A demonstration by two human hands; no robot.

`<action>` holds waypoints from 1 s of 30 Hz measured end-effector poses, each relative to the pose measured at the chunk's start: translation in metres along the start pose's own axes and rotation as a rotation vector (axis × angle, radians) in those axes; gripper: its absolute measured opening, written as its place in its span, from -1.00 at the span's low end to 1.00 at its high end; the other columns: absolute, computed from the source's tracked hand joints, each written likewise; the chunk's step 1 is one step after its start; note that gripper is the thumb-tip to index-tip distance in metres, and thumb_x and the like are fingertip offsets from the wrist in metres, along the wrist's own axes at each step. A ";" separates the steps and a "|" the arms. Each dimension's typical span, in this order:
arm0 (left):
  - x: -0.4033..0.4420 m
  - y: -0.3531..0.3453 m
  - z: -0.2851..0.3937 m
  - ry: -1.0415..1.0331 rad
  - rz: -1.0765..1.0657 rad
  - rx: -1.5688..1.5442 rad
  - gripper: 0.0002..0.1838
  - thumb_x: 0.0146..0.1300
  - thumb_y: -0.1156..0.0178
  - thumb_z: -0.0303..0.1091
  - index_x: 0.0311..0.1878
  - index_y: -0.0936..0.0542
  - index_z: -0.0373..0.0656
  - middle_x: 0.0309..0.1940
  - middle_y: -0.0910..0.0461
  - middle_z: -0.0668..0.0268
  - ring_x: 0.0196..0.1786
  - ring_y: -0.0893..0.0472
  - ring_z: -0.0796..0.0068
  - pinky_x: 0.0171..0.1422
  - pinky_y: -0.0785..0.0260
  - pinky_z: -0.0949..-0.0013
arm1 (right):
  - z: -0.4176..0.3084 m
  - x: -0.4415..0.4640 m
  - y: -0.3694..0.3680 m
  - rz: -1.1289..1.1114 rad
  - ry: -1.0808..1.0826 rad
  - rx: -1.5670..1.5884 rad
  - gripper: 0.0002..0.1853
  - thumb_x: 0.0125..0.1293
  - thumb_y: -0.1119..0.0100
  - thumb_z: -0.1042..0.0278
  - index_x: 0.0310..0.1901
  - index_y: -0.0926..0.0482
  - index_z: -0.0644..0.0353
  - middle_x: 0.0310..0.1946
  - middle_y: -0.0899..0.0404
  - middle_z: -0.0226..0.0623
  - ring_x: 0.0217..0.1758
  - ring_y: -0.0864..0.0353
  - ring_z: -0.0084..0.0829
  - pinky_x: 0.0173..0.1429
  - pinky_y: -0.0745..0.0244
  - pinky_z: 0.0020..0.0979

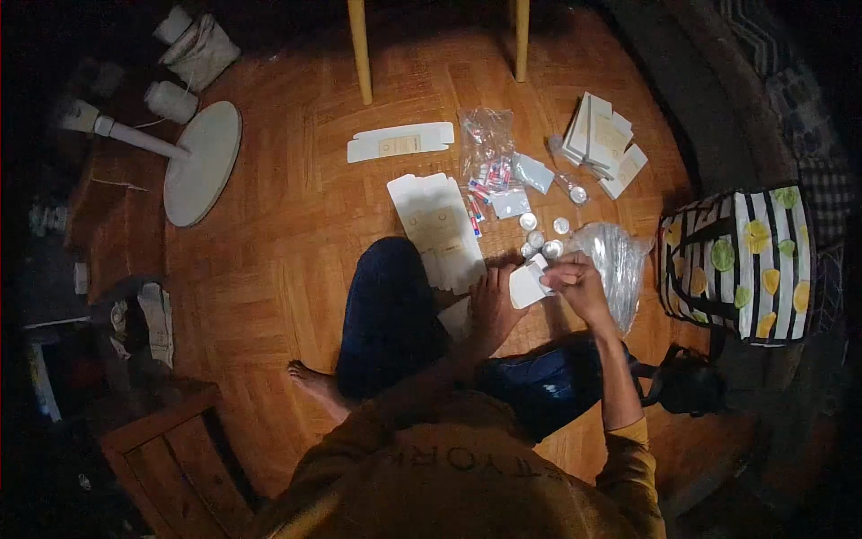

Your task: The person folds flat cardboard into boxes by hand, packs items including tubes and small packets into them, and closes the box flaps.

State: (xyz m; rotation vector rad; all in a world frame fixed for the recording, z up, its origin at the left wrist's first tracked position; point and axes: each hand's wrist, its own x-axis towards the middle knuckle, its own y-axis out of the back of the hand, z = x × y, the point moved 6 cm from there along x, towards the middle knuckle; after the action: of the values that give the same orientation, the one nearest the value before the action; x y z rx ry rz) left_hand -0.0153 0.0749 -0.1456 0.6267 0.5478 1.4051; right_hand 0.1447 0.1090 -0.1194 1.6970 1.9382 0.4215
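A small white box (528,286) is between my two hands, over the floor in front of my lap. My left hand (494,305) is closed on its left side. At its upper right edge, the fingers of my right hand (577,284) are pinched together at the box. Just beyond the box lie several small round silvery containers (536,239). Flat unfolded white cartons (437,225) lie to the left of them. Small red, white and blue tubes (478,199) are scattered by a clear plastic bag (486,135). Clear plastic sleeves (614,260) lie right of my right hand.
A stack of white cartons (600,139) stands at the upper right, near small clear packets (532,172). One more flat carton (400,144) lies farther up. A striped fruit-print bag (741,265) is at the right, a round white base (205,166) at the left, a wooden stool (184,458) lower left.
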 end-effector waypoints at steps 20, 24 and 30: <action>-0.004 0.040 -0.051 0.355 0.209 -0.346 -0.08 -0.31 -0.53 -0.14 0.12 -0.24 -0.25 -0.04 -0.40 0.01 0.02 -0.43 0.08 0.09 -0.29 0.11 | 0.038 0.138 -0.170 0.126 0.011 -0.397 -0.78 0.02 -0.26 0.21 -0.43 -0.55 0.18 -0.49 -0.58 -0.10 -0.35 -0.59 -0.06 -0.26 -0.47 -0.15; 0.005 0.036 -0.043 0.275 0.181 -0.348 -0.13 -0.23 -0.49 -0.13 0.11 -0.25 -0.30 -0.07 -0.39 -0.01 0.01 -0.43 0.04 0.07 -0.29 0.06 | 0.104 0.128 -0.124 0.287 -0.214 0.065 -0.82 0.12 -0.15 0.30 -0.32 -0.51 0.22 -0.43 -0.58 -0.07 -0.35 -0.60 -0.11 -0.24 -0.46 -0.19; 0.000 0.015 -0.005 0.243 0.089 -0.381 -0.13 -0.23 -0.49 -0.30 0.15 -0.20 -0.30 -0.01 -0.37 -0.02 0.09 -0.39 0.06 0.17 -0.24 0.14 | -0.069 0.001 0.010 0.582 0.136 0.511 -0.82 0.21 -0.15 0.41 -0.18 -0.53 0.29 -0.34 -0.52 -0.34 -0.25 -0.49 -0.53 -0.15 -0.38 -0.51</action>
State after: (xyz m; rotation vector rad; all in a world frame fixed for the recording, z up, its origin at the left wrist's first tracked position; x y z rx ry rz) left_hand -0.0294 0.0764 -0.1384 0.1769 0.4296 1.6288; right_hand 0.1134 0.1191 -0.0578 2.6402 1.7026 0.2577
